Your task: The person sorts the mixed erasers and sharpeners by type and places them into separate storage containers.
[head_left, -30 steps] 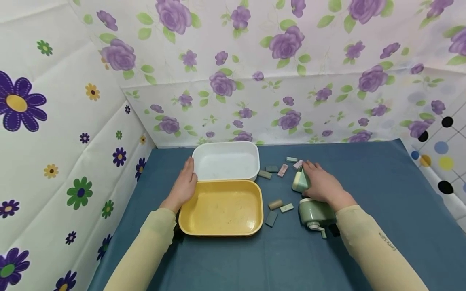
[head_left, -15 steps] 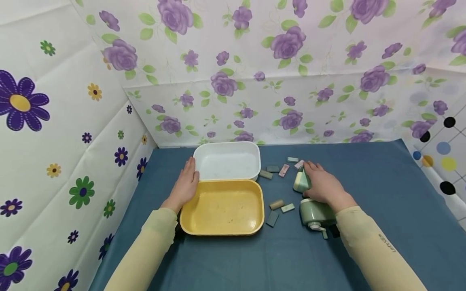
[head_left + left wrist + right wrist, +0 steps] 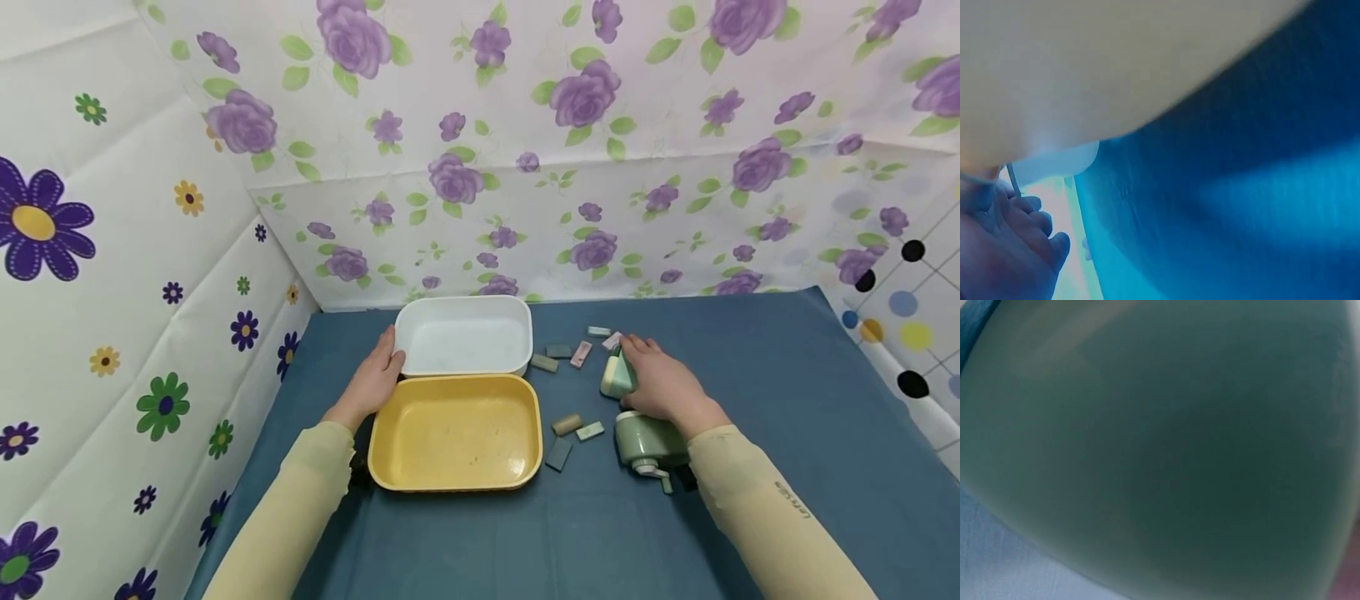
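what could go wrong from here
The left hand, against the white tray, might push it into the yellow tray just in front. The right hand, right beside the green cranked device, could bump it. It might also nudge the pink block near its fingertips.

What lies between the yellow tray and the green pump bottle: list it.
A tan block, a pale green block and a dark grey block lie there on the blue cloth, as the head view shows.

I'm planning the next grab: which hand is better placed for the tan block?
Likely the right hand, nearer the tan block, though it seems to hold a green-and-cream object; the left hand is at the left edge of the white tray.
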{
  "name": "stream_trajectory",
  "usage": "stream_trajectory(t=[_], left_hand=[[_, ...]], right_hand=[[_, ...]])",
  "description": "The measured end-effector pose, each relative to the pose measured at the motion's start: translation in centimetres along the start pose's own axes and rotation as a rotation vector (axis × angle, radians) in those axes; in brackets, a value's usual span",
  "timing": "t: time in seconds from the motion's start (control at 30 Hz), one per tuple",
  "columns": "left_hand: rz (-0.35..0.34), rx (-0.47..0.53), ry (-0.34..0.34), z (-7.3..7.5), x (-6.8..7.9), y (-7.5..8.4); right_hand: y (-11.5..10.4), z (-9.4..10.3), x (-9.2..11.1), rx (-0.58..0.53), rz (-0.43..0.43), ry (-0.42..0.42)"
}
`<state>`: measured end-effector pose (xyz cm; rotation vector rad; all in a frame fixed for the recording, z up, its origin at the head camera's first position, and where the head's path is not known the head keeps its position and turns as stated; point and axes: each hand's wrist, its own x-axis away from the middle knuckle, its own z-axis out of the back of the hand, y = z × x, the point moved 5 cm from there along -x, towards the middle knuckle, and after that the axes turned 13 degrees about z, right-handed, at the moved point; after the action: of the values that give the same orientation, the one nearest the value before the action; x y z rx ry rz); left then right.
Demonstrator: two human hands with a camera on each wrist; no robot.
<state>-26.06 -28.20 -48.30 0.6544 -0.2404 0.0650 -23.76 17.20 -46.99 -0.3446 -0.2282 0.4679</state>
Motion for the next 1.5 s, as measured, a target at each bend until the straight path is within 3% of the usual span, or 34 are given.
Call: stream_trajectory(t=[0.27,0.67,1.0,1.5], left_hand=[[0.054,0.053,-0.016,-0.58,0.59,-0.15],[0.034,0.009,0.001,-0.5,0.31,0.48],[0.011,-0.089,0.051,-0.93,0.25,0.39],[0.005,-0.084,0.051,-0.98,0.47,0.59]], right_hand=[[-0.2,-0.27,0.02,0.01,0.007,0.0],[-0.2,0.24,-0.19,0.026,0.01,-0.009],[-0.09,0.02,-0.23,0.031,0.023,-0.014],[0.09,0.03,-0.26,0.041,0.032,-0.006]])
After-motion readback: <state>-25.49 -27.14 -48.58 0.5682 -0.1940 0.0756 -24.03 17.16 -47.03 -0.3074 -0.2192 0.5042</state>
